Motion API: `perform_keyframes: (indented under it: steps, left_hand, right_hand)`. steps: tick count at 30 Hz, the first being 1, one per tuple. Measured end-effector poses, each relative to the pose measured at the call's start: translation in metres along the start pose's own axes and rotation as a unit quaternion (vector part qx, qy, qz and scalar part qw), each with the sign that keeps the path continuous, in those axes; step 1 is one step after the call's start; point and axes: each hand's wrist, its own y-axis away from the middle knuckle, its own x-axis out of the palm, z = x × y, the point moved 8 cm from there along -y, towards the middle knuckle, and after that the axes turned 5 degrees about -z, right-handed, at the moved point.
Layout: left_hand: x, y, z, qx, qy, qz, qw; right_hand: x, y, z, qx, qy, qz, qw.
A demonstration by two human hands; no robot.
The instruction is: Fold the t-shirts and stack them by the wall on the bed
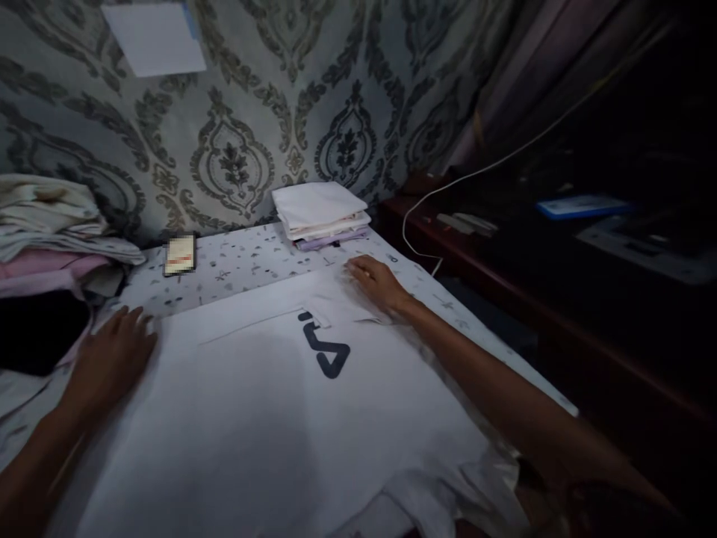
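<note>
A white shirt [240, 433] with a dark printed logo lies spread out over a patterned sheet, its near end bunched in loose folds. My left hand [115, 351] rests at the shirt's left edge, fingers a little apart and blurred. At the far right corner, my right hand [378, 284] has its fingers curled on the fabric, which is rumpled and smeared by motion around it. A fold or flap of cloth crosses the top of the logo.
Behind the shirt sits a stack of folded clothes [322, 209]. A heap of clothes [50, 232] fills the left side, near a small pale-faced item [180, 255]. To the right, a white cable [482, 173] hangs over a dark red wooden edge [504, 299].
</note>
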Motion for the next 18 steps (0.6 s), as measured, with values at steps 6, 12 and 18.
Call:
perform_keyframes:
  steps: [6, 12, 18]
  left_hand:
    - [-0.005, 0.004, -0.192, 0.307, 0.134, 0.002, 0.942]
    - [0.01, 0.0, -0.318, 0.502, 0.045, 0.012, 0.864]
    - [0.012, -0.023, -0.317, 0.419, 0.081, 0.039, 0.903]
  right_hand:
    - [-0.027, 0.066, 0.019, -0.005, 0.038, 0.173, 0.984]
    - [-0.026, 0.089, 0.016, -0.031, 0.101, 0.138, 0.985]
    - [-0.037, 0.091, 0.013, -0.041, 0.108, 0.053, 0.992]
